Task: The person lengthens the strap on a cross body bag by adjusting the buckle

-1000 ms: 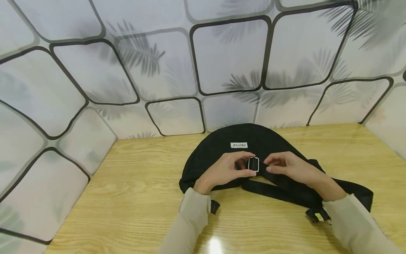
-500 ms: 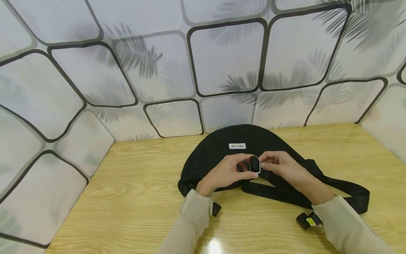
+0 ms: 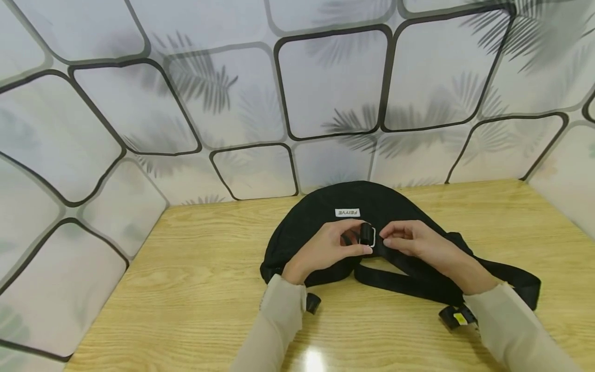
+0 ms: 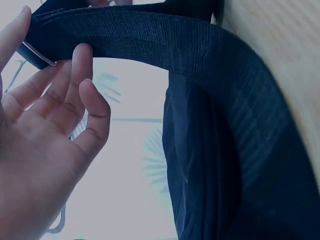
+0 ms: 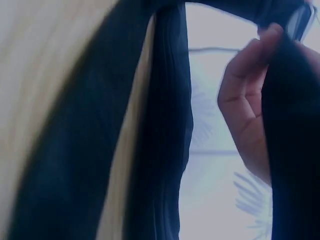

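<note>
A black belt bag (image 3: 297, 235) with a small white label (image 3: 347, 212) lies on the wooden table, its curved side away from me. Above its near side, my left hand (image 3: 327, 247) holds a metal strap slider (image 3: 374, 237) between thumb and fingers. A short loop of webbing bulges from the slider. Just to its right, my right hand (image 3: 423, 245) pinches the black strap (image 5: 300, 145) with thumb and forefinger. In the left wrist view, a broad strap (image 4: 140, 37) curves away from my left hand (image 4: 45, 135) towards the table, past the spread lower fingers.
A black buckle part (image 3: 313, 303) pokes out beside the left sleeve. Another black buckle (image 3: 457, 317) with a yellow patch lies by the right sleeve. The loose strap (image 3: 525, 281) loops out to the right. Behind the table (image 3: 209, 248) rises a patterned cloth wall (image 3: 334, 88).
The webbing in the slider has gone from flat to a raised loop. My right fingertips came up to the slider, then drew slightly apart from it; my left hand shifted a little left.
</note>
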`<act>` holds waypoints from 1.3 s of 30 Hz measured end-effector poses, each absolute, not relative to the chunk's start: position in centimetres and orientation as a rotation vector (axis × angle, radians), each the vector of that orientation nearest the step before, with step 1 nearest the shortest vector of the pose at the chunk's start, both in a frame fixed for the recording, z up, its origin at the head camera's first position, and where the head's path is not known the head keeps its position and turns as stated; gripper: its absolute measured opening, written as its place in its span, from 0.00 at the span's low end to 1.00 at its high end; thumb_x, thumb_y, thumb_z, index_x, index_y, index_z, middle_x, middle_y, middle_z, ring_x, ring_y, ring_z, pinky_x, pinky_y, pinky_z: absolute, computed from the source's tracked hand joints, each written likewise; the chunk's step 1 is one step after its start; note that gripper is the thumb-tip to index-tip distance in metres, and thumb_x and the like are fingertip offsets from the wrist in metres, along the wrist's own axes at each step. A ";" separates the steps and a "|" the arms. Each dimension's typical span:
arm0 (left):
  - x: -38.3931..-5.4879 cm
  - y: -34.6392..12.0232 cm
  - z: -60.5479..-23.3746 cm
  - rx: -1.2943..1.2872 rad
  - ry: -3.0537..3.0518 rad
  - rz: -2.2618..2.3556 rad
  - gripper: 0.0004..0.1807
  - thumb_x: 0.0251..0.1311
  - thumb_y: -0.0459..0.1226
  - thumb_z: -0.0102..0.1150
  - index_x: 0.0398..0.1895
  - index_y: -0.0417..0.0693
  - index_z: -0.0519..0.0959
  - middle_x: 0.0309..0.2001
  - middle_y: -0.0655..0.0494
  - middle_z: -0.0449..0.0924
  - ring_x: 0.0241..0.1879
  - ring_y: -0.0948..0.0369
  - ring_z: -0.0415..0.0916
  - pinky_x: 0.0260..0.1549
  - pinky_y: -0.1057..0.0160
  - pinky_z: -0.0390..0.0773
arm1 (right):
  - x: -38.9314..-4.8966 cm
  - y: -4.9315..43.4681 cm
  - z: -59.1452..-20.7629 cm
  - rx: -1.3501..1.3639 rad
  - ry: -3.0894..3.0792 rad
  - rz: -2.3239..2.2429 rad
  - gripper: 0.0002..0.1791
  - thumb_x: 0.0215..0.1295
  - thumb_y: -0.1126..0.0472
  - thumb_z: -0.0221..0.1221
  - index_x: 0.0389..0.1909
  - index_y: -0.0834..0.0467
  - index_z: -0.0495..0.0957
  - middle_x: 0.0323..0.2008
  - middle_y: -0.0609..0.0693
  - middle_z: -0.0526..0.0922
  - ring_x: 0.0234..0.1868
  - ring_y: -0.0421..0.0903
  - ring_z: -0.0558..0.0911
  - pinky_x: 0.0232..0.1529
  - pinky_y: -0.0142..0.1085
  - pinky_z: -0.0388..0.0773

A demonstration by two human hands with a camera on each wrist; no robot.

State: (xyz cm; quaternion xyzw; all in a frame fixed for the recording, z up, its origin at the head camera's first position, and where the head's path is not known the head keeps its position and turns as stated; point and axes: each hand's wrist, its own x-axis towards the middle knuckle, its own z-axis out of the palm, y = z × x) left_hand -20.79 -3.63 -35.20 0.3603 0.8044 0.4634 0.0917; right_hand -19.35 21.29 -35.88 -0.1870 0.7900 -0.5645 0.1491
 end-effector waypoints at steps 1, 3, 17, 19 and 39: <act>-20.8 -3.7 -35.1 1.063 2.394 1.382 0.24 0.67 0.39 0.67 0.64 0.44 0.77 0.42 0.56 0.82 0.38 0.67 0.76 0.32 0.68 0.74 | -19.4 21.5 -35.8 -0.542 2.281 -1.594 0.11 0.75 0.67 0.56 0.49 0.72 0.75 0.28 0.47 0.76 0.25 0.42 0.69 0.30 0.33 0.69; -20.9 -3.9 -35.0 1.056 2.396 1.395 0.24 0.67 0.38 0.67 0.65 0.43 0.77 0.43 0.55 0.82 0.39 0.67 0.76 0.32 0.67 0.75 | -19.5 21.8 -35.8 -0.552 2.291 -1.555 0.11 0.74 0.67 0.56 0.48 0.73 0.75 0.30 0.48 0.77 0.27 0.42 0.71 0.31 0.33 0.70; -20.9 -3.4 -35.1 1.094 2.356 1.386 0.16 0.67 0.38 0.67 0.56 0.45 0.80 0.37 0.59 0.81 0.33 0.67 0.76 0.28 0.68 0.73 | -19.4 21.0 -36.6 -0.617 2.246 -1.738 0.05 0.73 0.71 0.56 0.44 0.70 0.77 0.29 0.46 0.79 0.28 0.43 0.74 0.31 0.33 0.72; -20.8 -3.2 -35.2 1.102 2.344 1.376 0.12 0.67 0.39 0.67 0.50 0.46 0.80 0.36 0.60 0.80 0.31 0.65 0.76 0.28 0.69 0.73 | -19.2 20.8 -36.5 -0.634 2.226 -1.799 0.04 0.73 0.71 0.56 0.43 0.66 0.79 0.26 0.44 0.76 0.22 0.43 0.69 0.26 0.35 0.68; -20.8 -4.3 -34.7 1.112 2.409 1.400 0.17 0.67 0.38 0.67 0.56 0.42 0.80 0.39 0.54 0.82 0.33 0.67 0.77 0.30 0.67 0.75 | -19.7 21.8 -36.3 -0.596 2.237 -1.538 0.10 0.74 0.67 0.55 0.47 0.73 0.76 0.28 0.47 0.77 0.28 0.42 0.72 0.31 0.33 0.69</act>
